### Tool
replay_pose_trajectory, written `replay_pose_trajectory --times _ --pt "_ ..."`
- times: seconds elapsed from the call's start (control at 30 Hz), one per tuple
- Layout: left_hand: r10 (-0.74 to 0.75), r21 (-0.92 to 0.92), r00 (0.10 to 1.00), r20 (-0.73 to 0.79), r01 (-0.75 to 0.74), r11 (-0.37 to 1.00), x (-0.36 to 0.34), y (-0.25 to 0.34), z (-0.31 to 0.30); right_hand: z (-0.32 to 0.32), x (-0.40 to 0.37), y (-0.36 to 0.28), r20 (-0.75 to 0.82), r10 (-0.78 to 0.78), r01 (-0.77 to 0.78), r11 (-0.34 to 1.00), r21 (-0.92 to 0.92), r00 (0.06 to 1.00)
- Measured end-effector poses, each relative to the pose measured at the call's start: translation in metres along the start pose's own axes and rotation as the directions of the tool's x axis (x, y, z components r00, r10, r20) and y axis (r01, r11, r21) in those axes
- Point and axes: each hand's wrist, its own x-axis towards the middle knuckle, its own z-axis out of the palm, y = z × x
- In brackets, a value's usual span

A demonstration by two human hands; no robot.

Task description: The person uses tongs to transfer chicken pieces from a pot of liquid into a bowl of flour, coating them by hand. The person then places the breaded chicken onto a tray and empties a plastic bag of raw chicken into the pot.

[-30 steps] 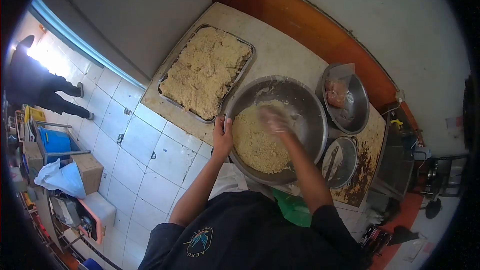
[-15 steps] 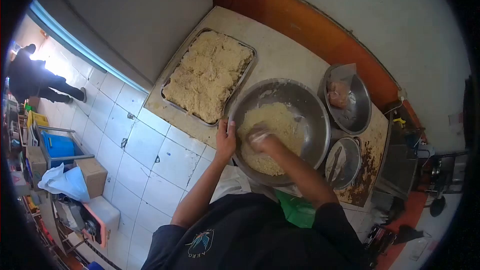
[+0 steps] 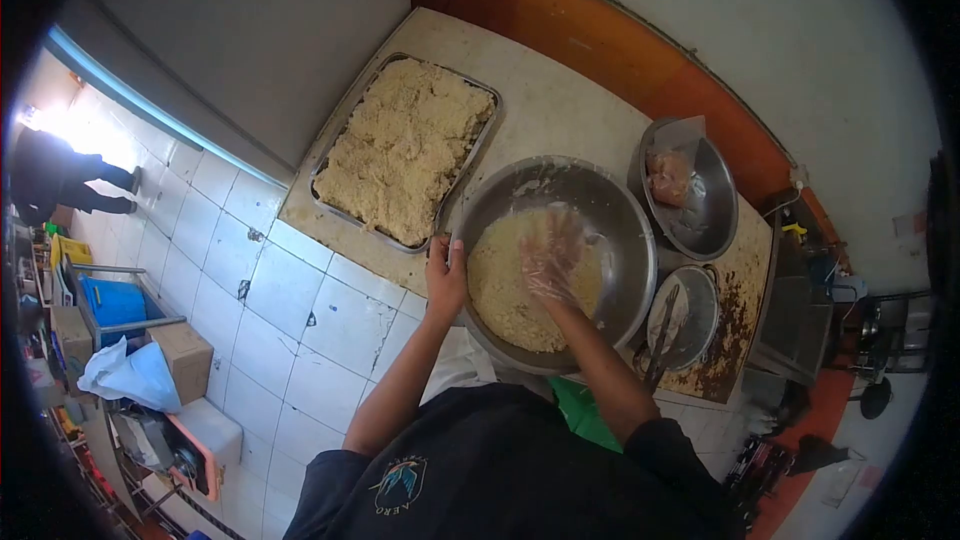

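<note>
A wide metal mixing bowl (image 3: 628, 230) holds pale, crumbly coating mix (image 3: 505, 290). My left hand (image 3: 446, 275) is closed on the bowl's left rim, thumb up along the edge. Inside the bowl, my right hand (image 3: 553, 258) wears a clear plastic glove. Its fingers are spread over the mix, palm down, and I see nothing gripped in them. Just beyond my left hand lies a metal tray (image 3: 487, 128), filled with pieces thickly covered in pale coating (image 3: 400, 155).
To the right stands a metal bowl (image 3: 716, 210) with pinkish raw meat in a plastic bag (image 3: 670, 178). Nearer me, a smaller bowl (image 3: 708, 318) has a dark long-handled utensil (image 3: 662, 330) in it. Far left, a person (image 3: 60, 175) stands near cluttered shelves.
My right hand has gone from curled and blurred in the mix to spread flat, a little farther right and away from me. My left hand stays on the rim.
</note>
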Motion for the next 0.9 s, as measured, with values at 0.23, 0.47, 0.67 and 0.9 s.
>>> replay_pose_trajectory --times 0.23,0.47,0.67,0.9 --pt "0.098 -0.033 0.995 -0.018 -0.099 0.995 -0.006 -0.008 -0.001 -0.003 -0.006 0.023 0.152 0.065 -0.046 0.991 -0.124 0.986" --pt "0.136 0.047 0.990 -0.040 -0.134 0.990 -0.006 -0.002 0.001 0.028 0.015 0.091 0.419 0.318 -0.311 0.946 -0.087 0.851" --pt "0.178 0.019 0.983 -0.031 -0.178 0.984 -0.004 -0.002 -0.001 -0.001 0.007 0.111 0.583 0.078 -0.523 0.547 0.653 0.809" --pt "0.112 0.045 0.993 0.021 -0.113 0.993 0.000 -0.001 -0.006 -0.058 0.005 0.083 0.560 0.194 -0.579 0.456 0.676 0.806"
